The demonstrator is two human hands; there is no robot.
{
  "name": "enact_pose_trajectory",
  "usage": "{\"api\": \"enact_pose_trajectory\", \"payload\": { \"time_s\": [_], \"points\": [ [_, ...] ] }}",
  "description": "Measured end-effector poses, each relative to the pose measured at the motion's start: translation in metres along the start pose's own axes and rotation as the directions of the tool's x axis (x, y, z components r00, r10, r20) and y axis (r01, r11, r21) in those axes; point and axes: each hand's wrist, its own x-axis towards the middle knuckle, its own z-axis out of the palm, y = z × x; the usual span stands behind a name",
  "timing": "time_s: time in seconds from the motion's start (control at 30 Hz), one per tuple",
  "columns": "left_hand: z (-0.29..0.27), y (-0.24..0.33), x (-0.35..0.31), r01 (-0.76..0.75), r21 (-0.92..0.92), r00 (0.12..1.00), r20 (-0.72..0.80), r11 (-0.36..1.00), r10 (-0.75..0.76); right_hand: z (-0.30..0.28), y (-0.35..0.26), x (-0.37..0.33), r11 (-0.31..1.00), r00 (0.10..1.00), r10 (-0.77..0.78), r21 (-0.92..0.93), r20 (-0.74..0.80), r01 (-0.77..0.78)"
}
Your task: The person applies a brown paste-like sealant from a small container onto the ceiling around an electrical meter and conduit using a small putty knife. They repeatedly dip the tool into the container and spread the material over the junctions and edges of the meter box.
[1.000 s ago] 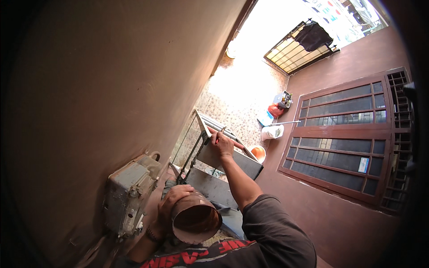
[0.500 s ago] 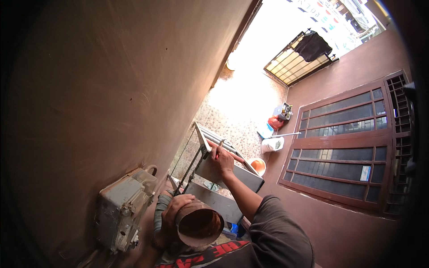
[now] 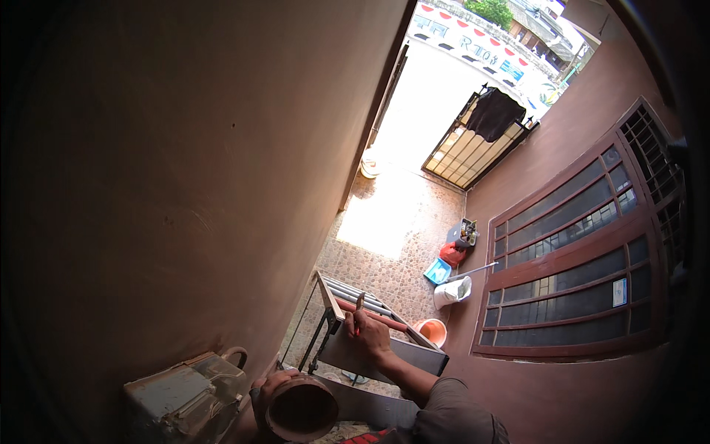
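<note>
My left hand (image 3: 268, 388) is wrapped around the side of a round, rust-brown can (image 3: 305, 379) at the bottom of the view. The can's open mouth faces me, and its inside is dark. My right hand (image 3: 370, 339) is closed at the top of a metal folding stepladder (image 3: 388, 357). Between its fingers is a slim tool with a brownish flat end (image 3: 360, 300) pointing up; a bit of red shows at the grip. A reddish bar (image 3: 373, 314) and grey tubes (image 3: 355, 292) of the ladder lie just beyond that hand.
A bare brown wall (image 3: 222, 185) rises on the left, with a grey meter box (image 3: 181, 396) low down. Past the ladder stand an orange bucket (image 3: 431, 333), white bucket (image 3: 452, 292), blue dustpan (image 3: 438, 271) and red bag (image 3: 452, 254). Right is a barred window (image 3: 569, 263); beyond, a gate (image 3: 473, 152).
The view has tilted up, showing more of the street; ladder and hands sit lower in it. Both hands keep their holds, the left on the can, the right on the slim tool.
</note>
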Motion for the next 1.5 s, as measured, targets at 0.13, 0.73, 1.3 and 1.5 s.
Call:
{"api": "enact_pose_trajectory", "payload": {
  "time_s": [0.13, 0.73, 1.3, 1.5],
  "points": [
    [0.017, -0.012, -0.010, -0.086, 0.125, 0.996, 0.007, 0.988, 0.086, -0.002, -0.003, 0.000, 0.999, 0.999, -0.005, -0.051, -0.036, 0.003],
    [0.046, 0.044, -0.069, -0.208, -0.052, 0.924, -0.338, 0.977, 0.179, 0.008, -0.022, -0.001, 0.967, 0.989, 0.139, -0.211, -0.046, -0.146],
    [0.037, 0.061, -0.142, -0.077, 0.064, 0.924, -0.371, 0.995, 0.095, -0.005, -0.039, -0.014, 0.984, 0.997, 0.074, -0.162, -0.020, -0.076],
    [0.018, 0.022, -0.159, -0.112, -0.176, 0.923, -0.383, 0.978, 0.037, -0.002, -0.028, -0.011, 0.965, 0.999, -0.003, -0.261, -0.037, -0.007]
  ]
}}
